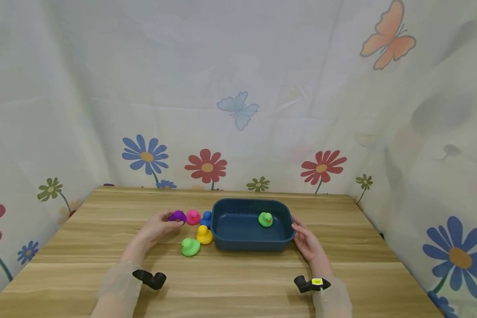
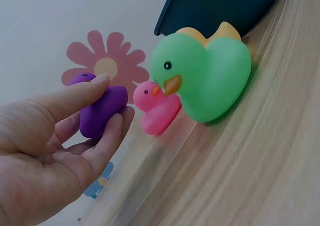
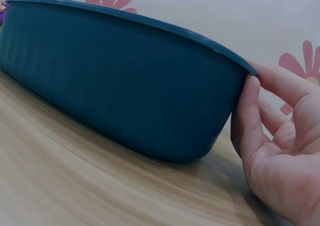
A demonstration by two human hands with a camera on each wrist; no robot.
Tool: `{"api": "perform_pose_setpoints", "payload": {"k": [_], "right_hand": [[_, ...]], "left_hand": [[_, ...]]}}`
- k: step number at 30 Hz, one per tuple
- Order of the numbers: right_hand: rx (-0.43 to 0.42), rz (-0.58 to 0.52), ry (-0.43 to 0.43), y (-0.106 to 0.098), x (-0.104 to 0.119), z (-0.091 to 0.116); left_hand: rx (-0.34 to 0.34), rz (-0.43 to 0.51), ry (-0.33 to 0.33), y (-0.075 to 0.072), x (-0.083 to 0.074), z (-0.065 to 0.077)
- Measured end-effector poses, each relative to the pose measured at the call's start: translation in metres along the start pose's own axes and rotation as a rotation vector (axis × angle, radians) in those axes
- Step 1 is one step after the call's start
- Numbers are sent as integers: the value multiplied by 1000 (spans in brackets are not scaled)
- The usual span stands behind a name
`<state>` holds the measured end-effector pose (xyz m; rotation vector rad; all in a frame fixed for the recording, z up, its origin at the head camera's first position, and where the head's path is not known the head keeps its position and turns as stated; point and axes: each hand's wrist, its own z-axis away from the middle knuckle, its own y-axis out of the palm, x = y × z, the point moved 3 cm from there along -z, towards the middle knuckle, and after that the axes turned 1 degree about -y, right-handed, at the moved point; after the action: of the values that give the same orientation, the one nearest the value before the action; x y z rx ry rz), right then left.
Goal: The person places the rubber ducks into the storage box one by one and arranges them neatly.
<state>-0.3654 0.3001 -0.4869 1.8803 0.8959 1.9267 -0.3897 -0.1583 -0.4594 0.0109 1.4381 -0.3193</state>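
My left hand (image 1: 159,227) pinches a purple rubber duck (image 2: 104,110) between thumb and fingers. Beside it is a pink duck (image 1: 193,217); a blue duck (image 1: 206,219) sits against the left end of a dark blue plastic basin (image 1: 248,245). Nearer to me are a yellow duck (image 1: 204,235) and a light green duck (image 1: 190,247). Inside the basin, toward its right side, sits another green duck (image 1: 266,219). At the basin's right end my right hand (image 1: 308,240) holds the rim, thumb and fingertips right at the edge in the right wrist view.
A wood-grain table (image 1: 246,282) carries everything. Behind it and along both sides hangs a pale cloth (image 1: 183,88) printed with flowers and butterflies. Each wrist bears a black strapped device, such as the left one (image 1: 150,279).
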Motion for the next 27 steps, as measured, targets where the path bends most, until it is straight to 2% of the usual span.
{"api": "perform_pose_setpoints", "payload": {"k": [4, 15, 23, 27], "right_hand": [[3, 1, 4, 0, 2, -1], [35, 13, 0, 4, 2, 2], [52, 47, -6, 6, 4, 4], [51, 46, -5, 5, 3, 3]], "left_hand": [[-15, -4, 40, 5, -10, -6], [-35, -50, -3, 20, -30, -13], [-46, 4, 14, 36, -42, -20], [-44, -4, 28, 45, -47, -22]]}}
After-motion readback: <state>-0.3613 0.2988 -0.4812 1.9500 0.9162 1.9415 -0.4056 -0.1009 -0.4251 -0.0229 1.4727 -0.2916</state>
